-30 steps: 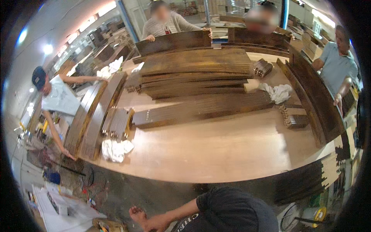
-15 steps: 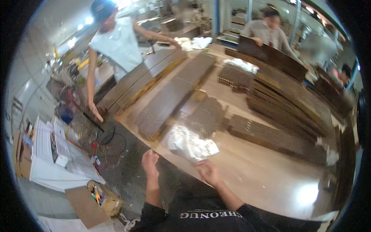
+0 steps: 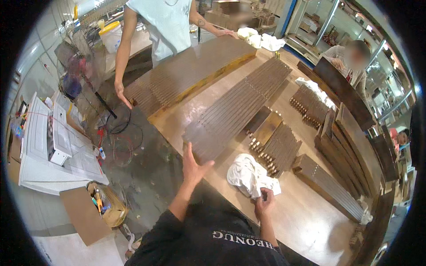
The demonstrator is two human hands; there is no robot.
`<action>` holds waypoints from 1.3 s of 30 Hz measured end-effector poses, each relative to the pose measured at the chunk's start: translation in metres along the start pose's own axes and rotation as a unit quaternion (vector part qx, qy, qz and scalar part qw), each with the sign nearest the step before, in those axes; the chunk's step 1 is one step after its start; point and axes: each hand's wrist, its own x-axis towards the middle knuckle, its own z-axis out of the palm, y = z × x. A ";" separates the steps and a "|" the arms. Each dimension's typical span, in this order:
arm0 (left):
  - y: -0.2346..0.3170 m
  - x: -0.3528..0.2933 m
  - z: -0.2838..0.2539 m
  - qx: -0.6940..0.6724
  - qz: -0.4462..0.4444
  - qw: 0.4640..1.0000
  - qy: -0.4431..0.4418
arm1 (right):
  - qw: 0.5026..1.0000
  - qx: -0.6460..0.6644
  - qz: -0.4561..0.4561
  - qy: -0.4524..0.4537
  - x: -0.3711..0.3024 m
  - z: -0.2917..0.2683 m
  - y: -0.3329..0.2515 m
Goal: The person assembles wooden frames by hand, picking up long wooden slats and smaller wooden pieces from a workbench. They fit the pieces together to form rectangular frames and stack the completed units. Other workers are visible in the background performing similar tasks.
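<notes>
My left hand (image 3: 195,167) is spread at the near end of a long row of dark brown wooden slats (image 3: 237,106), its fingertips at the row's end and the thumb pointing right. White crumpled cloth (image 3: 248,173) lies at the table's near edge. My right hand (image 3: 265,203) has its fingers closed at the cloth's lower corner. Just beyond the cloth is a bundle of short brown pieces (image 3: 278,146) with pale pegs on their ends.
Across the table (image 3: 310,208) a person (image 3: 162,31) rests both hands at another brown slat stack (image 3: 195,66). More brown boards (image 3: 344,150) lie to the right, where another person (image 3: 350,62) stands. A white drawer unit (image 3: 62,142) and an opened carton (image 3: 86,215) sit at left.
My left hand has moved up to the slats and opened out. My right hand has closed at the cloth. The view has shifted, and the person across stands more upright.
</notes>
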 end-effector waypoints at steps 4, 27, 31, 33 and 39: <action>-0.002 0.004 0.004 0.009 0.049 0.999 -0.016 | 0.999 -0.030 -0.009 0.018 0.004 0.004 -0.009; 0.028 0.011 -0.022 0.215 0.118 0.965 -0.092 | 0.996 -0.086 -0.011 0.018 0.010 0.015 -0.009; 0.047 0.044 -0.009 0.272 0.091 0.933 -0.217 | 0.997 -0.051 0.061 0.003 0.010 0.014 -0.020; 0.052 0.056 0.000 0.288 0.084 0.921 -0.248 | 0.999 -0.008 0.039 0.020 0.009 0.010 -0.019; 0.060 0.067 0.005 0.300 0.025 0.911 -0.282 | 0.981 0.048 -0.114 0.150 -0.013 0.014 -0.038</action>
